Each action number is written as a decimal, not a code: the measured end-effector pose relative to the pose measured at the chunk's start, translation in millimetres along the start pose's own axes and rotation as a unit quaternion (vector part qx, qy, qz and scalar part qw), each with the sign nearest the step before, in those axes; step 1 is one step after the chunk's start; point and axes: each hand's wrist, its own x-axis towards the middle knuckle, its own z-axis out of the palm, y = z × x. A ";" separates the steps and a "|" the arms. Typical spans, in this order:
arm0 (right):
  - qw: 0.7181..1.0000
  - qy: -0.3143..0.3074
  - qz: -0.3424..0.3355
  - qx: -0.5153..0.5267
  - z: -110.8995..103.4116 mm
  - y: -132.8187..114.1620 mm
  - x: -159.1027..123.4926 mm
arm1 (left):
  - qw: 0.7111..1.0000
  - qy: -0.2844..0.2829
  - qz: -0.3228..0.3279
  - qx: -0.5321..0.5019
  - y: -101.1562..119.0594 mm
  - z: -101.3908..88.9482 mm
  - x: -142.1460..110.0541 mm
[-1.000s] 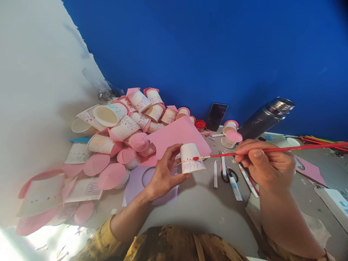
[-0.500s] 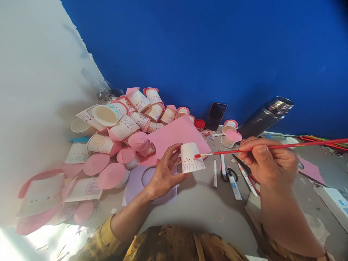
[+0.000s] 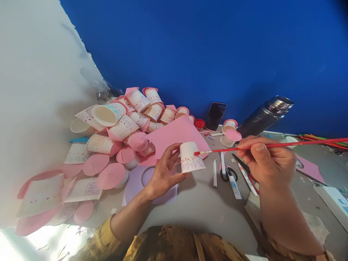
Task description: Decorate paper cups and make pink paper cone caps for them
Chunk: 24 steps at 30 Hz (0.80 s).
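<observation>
My left hand (image 3: 163,173) grips a small white paper cup (image 3: 190,157), held upside down above the table, with purple zigzags near its rim and red dabs above them. My right hand (image 3: 265,157) pinches a long red paintbrush (image 3: 272,145). Its red-loaded tip touches the cup's side on the right, about halfway up. Both hands hover over the grey table (image 3: 206,206).
A heap of decorated cups with pink paper discs (image 3: 122,123) fills the left. A pink sheet (image 3: 176,136), small red paint pot (image 3: 199,124), phone (image 3: 216,116), dark flask (image 3: 265,116), scissors (image 3: 225,174), markers (image 3: 235,185) and coloured pencils (image 3: 323,139) lie around.
The brush tip has climbed a little up the cup's side, and my right hand rose slightly with it. My left hand and the cup have barely moved.
</observation>
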 end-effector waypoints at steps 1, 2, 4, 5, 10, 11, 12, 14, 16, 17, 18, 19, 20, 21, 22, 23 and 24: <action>1.000 0.010 -0.005 -0.001 0.3 0.3 0.2 | 1.000 -0.003 0.000 -0.002 -0.1 0.1 0.2; 1.000 0.018 -0.007 -0.002 0.7 0.3 0.3 | 1.000 -0.006 0.001 -0.004 -0.4 0.1 0.2; 1.000 0.016 -0.004 -0.002 1.5 0.0 0.4 | 1.000 -0.008 0.004 -0.005 -1.2 0.2 0.2; 1.000 0.008 0.000 -0.001 1.8 -0.4 0.4 | 1.000 -0.007 0.004 -0.005 -1.6 0.2 0.1; 1.000 -0.008 0.003 0.004 1.7 -1.4 0.3 | 1.000 0.001 0.000 -0.007 -1.9 0.4 0.0; 1.000 -0.003 -0.001 0.006 1.5 -1.5 0.3 | 1.000 0.002 0.000 -0.008 -1.6 0.5 0.1; 1.000 0.000 -0.004 0.009 1.3 -1.7 0.2 | 1.000 0.003 0.001 -0.009 -1.3 0.8 0.2; 1.000 -0.009 -0.007 0.011 1.1 -2.3 0.0 | 1.000 0.003 -0.002 -0.012 -0.6 1.2 0.4; 1.000 -0.026 -0.003 0.009 1.4 -3.0 -0.1 | 1.000 0.004 -0.009 -0.016 0.1 1.8 0.5; 1.000 -0.027 -0.001 0.009 1.6 -3.2 -0.1 | 1.000 0.004 -0.012 -0.018 0.4 2.0 0.5; 1.000 -0.022 -0.001 0.010 1.6 -3.2 0.1 | 1.000 0.006 -0.014 -0.020 0.6 2.3 0.6; 1.000 -0.010 -0.003 0.010 1.6 -2.9 0.4 | 1.000 0.006 -0.014 -0.024 0.6 2.5 0.9; 1.000 0.004 -0.008 0.010 1.4 -2.4 0.8 | 1.000 0.005 -0.011 -0.029 0.5 2.7 1.2; 1.000 0.016 -0.016 0.009 1.0 -1.7 1.4 | 0.999 0.003 -0.007 -0.035 0.3 2.7 1.7; 0.999 0.023 -0.022 0.007 0.5 -0.9 1.9 | 0.999 0.000 -0.003 -0.042 0.1 2.7 2.2; 0.999 0.027 -0.026 0.002 0.0 -0.1 2.4 | 0.999 -0.004 0.000 -0.051 -0.1 2.5 2.7; 0.999 0.029 -0.028 -0.002 -0.5 0.4 2.8 | 0.998 -0.008 0.002 -0.061 -0.2 2.2 3.2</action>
